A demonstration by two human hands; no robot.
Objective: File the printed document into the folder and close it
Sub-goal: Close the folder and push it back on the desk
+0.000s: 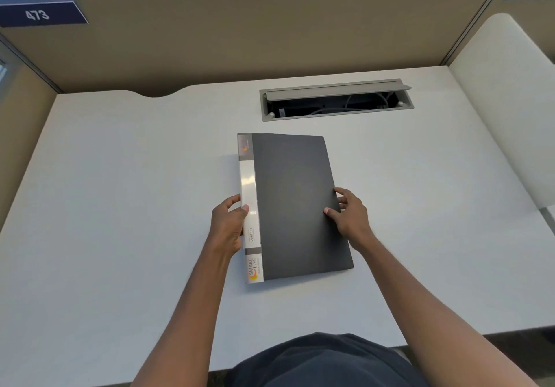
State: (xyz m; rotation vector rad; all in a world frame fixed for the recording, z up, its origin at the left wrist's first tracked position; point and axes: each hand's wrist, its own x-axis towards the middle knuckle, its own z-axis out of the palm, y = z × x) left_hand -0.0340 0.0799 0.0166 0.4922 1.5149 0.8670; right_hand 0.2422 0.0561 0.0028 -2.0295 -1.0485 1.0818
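Note:
A dark grey folder lies closed and flat on the white desk, its white labelled spine on the left side. My left hand grips the spine edge, thumb on top and fingers wrapped around the side. My right hand holds the folder's right edge, thumb on the cover and fingers curled at the edge. No printed document shows outside the folder.
An open grey cable tray with wires inside is set into the desk behind the folder. Tan partition walls enclose the desk at the back and left. A white divider panel stands at the right.

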